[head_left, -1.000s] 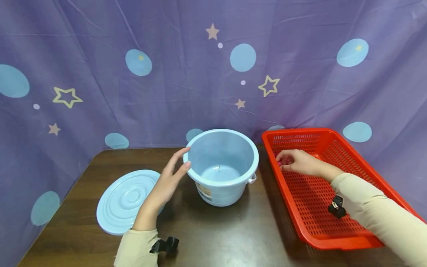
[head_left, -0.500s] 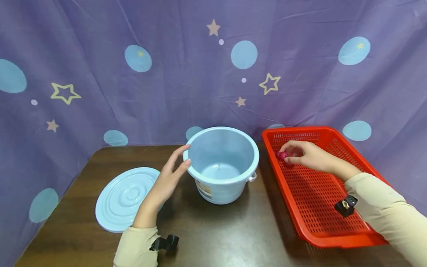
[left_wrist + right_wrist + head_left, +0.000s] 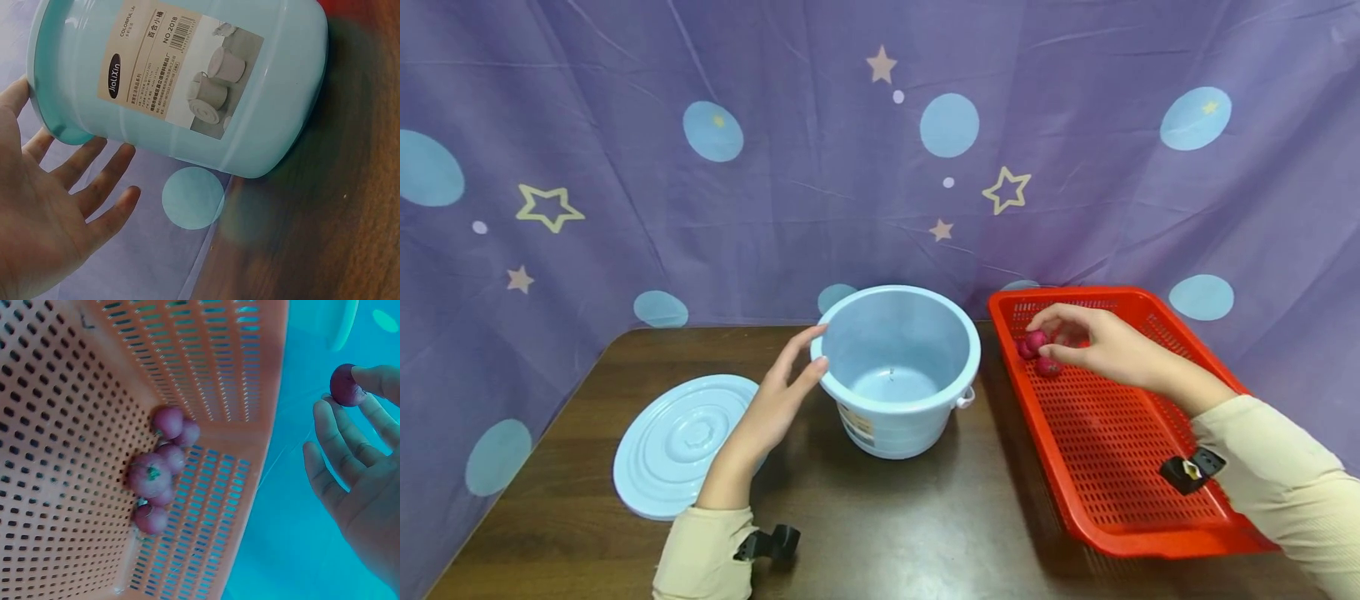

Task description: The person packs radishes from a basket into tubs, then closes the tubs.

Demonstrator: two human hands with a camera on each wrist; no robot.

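My right hand [image 3: 1105, 343] pinches a round red radish [image 3: 1037, 339] between thumb and fingertips above the left side of the red plastic basket [image 3: 1084, 521]. In the right wrist view the held radish [image 3: 346, 386] shows beyond the basket's rim. Several more radishes [image 3: 150, 475] lie clustered in a basket corner. My left hand [image 3: 772, 408] has its fingers spread, with thumb and index tips touching the left rim of a light blue bucket [image 3: 898, 433]. The left wrist view shows the bucket's label [image 3: 156, 69] and the straight fingers beside the wall.
A round light blue lid [image 3: 662, 450] lies on the dark wooden table [image 3: 880, 525], left of the bucket and partly behind my left forearm. The bucket's white handle mount [image 3: 966, 399] faces the basket. A purple patterned curtain [image 3: 805, 167] hangs behind the table.
My right hand has risen slightly from the basket's left side with a radish in its fingertips, uncovering other radishes below. My left hand stays at the bucket rim.
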